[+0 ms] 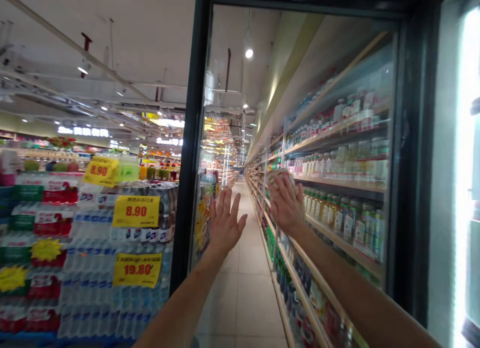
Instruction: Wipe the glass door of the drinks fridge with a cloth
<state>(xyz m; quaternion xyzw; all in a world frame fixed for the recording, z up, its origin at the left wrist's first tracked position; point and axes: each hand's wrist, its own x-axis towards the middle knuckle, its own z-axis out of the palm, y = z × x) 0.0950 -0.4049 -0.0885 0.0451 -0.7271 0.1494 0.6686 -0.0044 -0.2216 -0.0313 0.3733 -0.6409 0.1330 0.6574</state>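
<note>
A glass fridge door point(337, 53) in a black frame point(191, 138) stands open in front of me. My left hand point(224, 223) is open, fingers spread, with its palm flat against the glass near the door's left edge. My right hand point(287, 205) is raised beside it. It presses a pale crumpled cloth point(279, 178) against the glass, fingers closed over it. Through the glass I see a tiled aisle point(243, 268) and long shelves of bottled drinks point(345, 218).
Stacked packs of bottled water point(93, 268) with yellow price signs point(135, 211) fill the left. The lit fridge interior point(465, 188) glows at the far right. Ceiling lights and shop signs run into the distance.
</note>
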